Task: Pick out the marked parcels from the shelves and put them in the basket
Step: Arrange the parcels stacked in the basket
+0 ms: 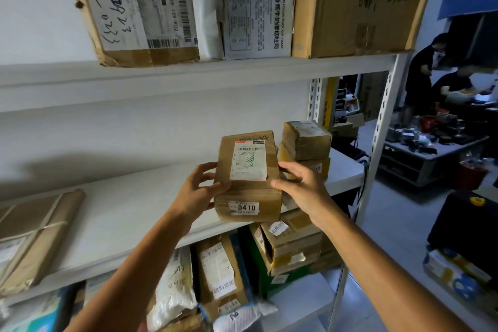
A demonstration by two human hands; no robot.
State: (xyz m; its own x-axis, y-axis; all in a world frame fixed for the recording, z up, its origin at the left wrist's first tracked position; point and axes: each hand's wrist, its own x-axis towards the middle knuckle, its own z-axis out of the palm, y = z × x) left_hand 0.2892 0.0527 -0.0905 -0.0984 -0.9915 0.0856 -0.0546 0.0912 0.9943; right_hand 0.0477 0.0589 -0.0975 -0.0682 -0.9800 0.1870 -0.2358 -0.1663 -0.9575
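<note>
A brown cardboard parcel [248,178] with a white shipping label and a sticker reading 0410 is held in front of the middle shelf [129,213]. My left hand [199,191] grips its left side with fingers curled round the edge. My right hand [301,186] holds its right side, thumb on the front. No basket is in view.
Two small stacked boxes [305,148] stand on the middle shelf behind the parcel, a flat tied package [35,234] at its left. Three boxes sit on the top shelf [188,73]. The bottom shelf holds several parcels [223,272]. Two people [436,73] work at tables to the right.
</note>
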